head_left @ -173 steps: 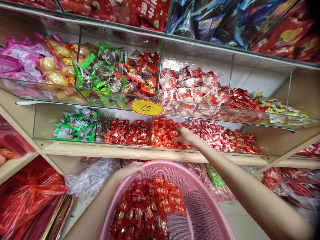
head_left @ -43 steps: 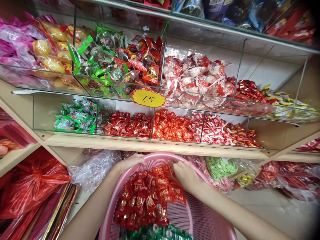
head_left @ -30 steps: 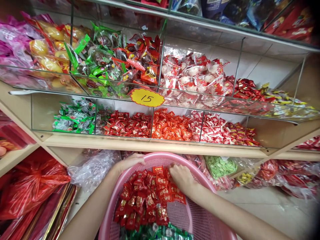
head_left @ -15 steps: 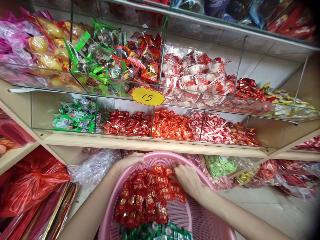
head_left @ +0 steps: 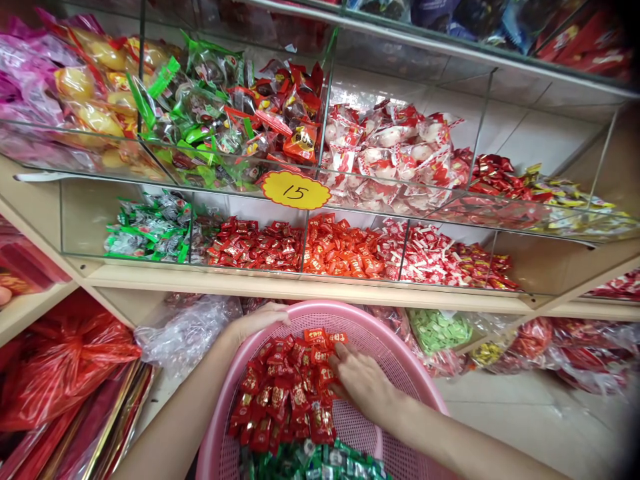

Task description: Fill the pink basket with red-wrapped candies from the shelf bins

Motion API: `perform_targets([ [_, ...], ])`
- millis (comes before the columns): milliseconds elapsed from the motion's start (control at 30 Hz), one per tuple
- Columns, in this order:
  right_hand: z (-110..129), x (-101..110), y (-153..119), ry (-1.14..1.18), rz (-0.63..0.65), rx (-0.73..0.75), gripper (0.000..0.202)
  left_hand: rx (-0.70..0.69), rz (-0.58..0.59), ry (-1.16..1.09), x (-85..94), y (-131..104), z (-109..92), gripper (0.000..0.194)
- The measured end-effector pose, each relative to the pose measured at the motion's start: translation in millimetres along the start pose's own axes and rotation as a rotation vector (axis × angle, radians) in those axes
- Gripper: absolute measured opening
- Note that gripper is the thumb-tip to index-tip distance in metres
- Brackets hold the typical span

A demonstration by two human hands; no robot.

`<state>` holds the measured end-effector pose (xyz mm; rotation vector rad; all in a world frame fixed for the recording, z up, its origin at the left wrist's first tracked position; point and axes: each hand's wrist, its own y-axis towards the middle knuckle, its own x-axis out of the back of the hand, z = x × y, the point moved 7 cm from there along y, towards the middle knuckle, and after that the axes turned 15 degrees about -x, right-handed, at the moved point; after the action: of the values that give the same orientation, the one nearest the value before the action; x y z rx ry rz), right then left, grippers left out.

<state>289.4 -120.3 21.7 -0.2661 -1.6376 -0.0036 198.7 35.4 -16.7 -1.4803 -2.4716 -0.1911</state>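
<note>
A pink mesh basket (head_left: 415, 360) holds red wrapped candies (head_left: 280, 393) and, nearer to me, green wrapped candies (head_left: 320, 463). My left hand (head_left: 257, 320) grips the basket's rim at the upper left, its fingertips over the edge. Inside the basket, my right hand (head_left: 360, 380) reaches to the right side of the red pile, touching the candies with bent fingers. Whether it holds any candy is hidden by the hand itself.
Glass-fronted shelf bins of candy (head_left: 345, 247) stand beyond the basket, with a yellow price tag (head_left: 296, 191) marked 15. Bagged goods (head_left: 440, 330) lie under the shelf. A red plastic bag (head_left: 70, 367) sits at the left.
My right hand has shifted slightly left and down over the red candies, and some orange-red ones at the pile's right side are no longer spread there. My left hand stays on the rim.
</note>
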Motion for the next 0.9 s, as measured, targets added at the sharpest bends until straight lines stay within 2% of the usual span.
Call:
perform_targets([
  [233, 5, -4, 3, -0.037, -0.057, -0.023, 0.044, 0.017, -0.009, -0.026, -1.0, -1, -1, 0.041],
  [367, 3, -5, 2, -0.017, -0.050, -0.028, 0.045, 0.002, 0.008, 0.003, -0.8, 0, -6, 0.040],
  [533, 2, -4, 2, 0.028, 0.020, -0.022, 0.040, 0.000, 0.003, 0.064, 1.1, 0, -7, 0.040],
  [667, -6, -3, 1, 0.110, 0.049, -0.027, 0.045, -0.007, -0.001, 0.063, 1.4, -1, -8, 0.041],
  [900, -16, -7, -2, 0.149, 0.129, -0.024, 0.040, -0.023, 0.020, 0.050, -0.5, -1, -9, 0.037],
])
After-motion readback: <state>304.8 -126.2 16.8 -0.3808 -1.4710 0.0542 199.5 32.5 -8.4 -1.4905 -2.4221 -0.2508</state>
